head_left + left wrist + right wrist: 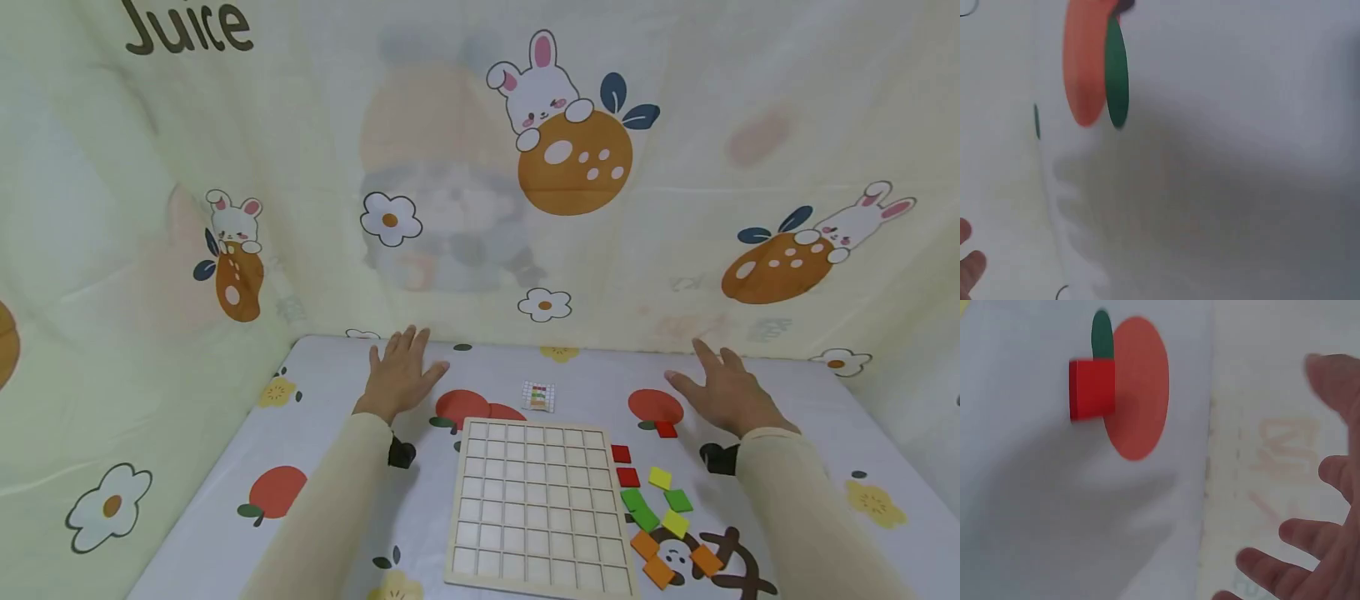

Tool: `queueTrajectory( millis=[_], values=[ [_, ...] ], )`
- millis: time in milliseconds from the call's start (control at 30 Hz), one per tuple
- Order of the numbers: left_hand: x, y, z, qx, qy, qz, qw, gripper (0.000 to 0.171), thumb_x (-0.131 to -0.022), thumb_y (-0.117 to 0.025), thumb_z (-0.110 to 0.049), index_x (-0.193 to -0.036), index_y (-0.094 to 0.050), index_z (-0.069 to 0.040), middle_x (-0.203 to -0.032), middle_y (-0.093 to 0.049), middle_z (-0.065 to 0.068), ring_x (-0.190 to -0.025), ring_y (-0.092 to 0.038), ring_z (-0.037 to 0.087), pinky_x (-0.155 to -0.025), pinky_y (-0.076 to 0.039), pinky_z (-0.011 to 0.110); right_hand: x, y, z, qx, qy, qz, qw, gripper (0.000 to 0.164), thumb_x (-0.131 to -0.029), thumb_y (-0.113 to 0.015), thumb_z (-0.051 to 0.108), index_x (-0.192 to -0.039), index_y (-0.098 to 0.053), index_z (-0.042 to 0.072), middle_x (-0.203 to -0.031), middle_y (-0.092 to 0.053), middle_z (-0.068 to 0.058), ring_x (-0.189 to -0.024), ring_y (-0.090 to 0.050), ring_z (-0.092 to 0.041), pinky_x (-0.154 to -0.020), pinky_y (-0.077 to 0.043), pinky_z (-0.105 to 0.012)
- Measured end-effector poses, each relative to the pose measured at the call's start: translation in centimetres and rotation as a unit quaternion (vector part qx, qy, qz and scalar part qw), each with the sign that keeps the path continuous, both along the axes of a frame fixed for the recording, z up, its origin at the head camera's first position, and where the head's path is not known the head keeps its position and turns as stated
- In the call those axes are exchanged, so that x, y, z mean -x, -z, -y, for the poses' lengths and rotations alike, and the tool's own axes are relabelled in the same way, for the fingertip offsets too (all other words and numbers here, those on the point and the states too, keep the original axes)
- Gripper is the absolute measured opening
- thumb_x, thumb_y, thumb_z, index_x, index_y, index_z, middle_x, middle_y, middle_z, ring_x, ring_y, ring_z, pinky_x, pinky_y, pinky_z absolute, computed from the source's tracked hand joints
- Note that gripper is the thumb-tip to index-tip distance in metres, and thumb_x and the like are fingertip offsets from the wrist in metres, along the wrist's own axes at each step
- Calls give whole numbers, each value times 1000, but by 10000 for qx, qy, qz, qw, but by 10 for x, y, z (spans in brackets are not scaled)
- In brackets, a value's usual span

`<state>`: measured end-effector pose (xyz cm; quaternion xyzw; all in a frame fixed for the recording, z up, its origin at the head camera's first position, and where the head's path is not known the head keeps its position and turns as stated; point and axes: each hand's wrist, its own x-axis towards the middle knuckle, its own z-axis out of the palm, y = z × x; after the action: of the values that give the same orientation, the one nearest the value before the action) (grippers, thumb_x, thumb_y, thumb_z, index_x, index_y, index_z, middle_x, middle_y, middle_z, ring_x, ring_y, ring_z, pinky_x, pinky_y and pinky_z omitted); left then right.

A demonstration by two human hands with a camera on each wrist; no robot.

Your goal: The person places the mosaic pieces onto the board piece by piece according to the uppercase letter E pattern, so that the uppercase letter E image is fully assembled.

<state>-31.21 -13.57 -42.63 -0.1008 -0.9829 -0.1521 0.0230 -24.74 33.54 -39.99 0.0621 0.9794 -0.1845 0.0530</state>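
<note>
My left hand is held out with spread fingers over the far left of the table, holding nothing. Only a couple of its fingertips enter the left wrist view. On the other side my right hand is spread too, with nothing in it; a red square tile lies just left of it, as the right wrist view also shows the red tile. Between the arms lies a pale wooden grid board with bare cells. A small patterned card sits behind the board.
Along the board's right side lie red tiles, green tiles, yellow tiles and orange tiles, loosely scattered. The white tablecloth has printed fruit and flowers. A printed curtain rises behind and at both sides.
</note>
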Motion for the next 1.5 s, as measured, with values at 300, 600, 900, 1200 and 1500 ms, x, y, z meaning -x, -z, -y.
queueTrajectory(
  millis=[300,600,900,1200,1500],
  values=[
    [-28,14,-3,-2087,-196,660,9756,70,-98,-71,-26,-158,-41,-6,-156,-46,21,-139,-51,40,-110,-47,56,-3,22,4,578,-199,374,9974,93,-97,-71,41,-160,-20,-4,-141,-42,-43,-122,-47,-57,-93,-52,-70],
    [-61,24,-6,-2892,-174,1281,9485,46,-94,-76,-18,-134,-60,-1,-109,-65,12,-88,-64,24,-73,-58,35,-4,40,6,858,-20,788,9932,78,-94,-75,36,-149,-42,-6,-115,-60,-30,-98,-56,-39,-75,-56,-44],
    [-89,34,-13,-3186,-67,1671,9330,47,-89,-79,-10,-131,-61,2,-85,-63,6,-68,-61,16,-61,-53,27,-9,45,14,1019,78,923,9905,67,-92,-75,25,-147,-49,-4,-124,-54,-34,-106,-50,-45,-83,-55,-53],
    [-105,41,-22,-3160,30,1637,9345,44,-88,-82,-10,-125,-63,4,-74,-62,4,-59,-60,15,-56,-53,27,-8,49,12,994,47,839,9915,49,-92,-76,22,-133,-61,-1,-116,-57,-28,-103,-51,-42,-77,-56,-46],
    [-117,40,-31,-2987,-18,1580,9412,44,-87,-83,-11,-123,-66,6,-71,-61,4,-54,-60,14,-52,-52,28,-11,51,14,1140,127,598,9916,26,-91,-78,20,-106,-65,3,-95,-61,-15,-92,-52,-33,-69,-50,-37]
  ],
)
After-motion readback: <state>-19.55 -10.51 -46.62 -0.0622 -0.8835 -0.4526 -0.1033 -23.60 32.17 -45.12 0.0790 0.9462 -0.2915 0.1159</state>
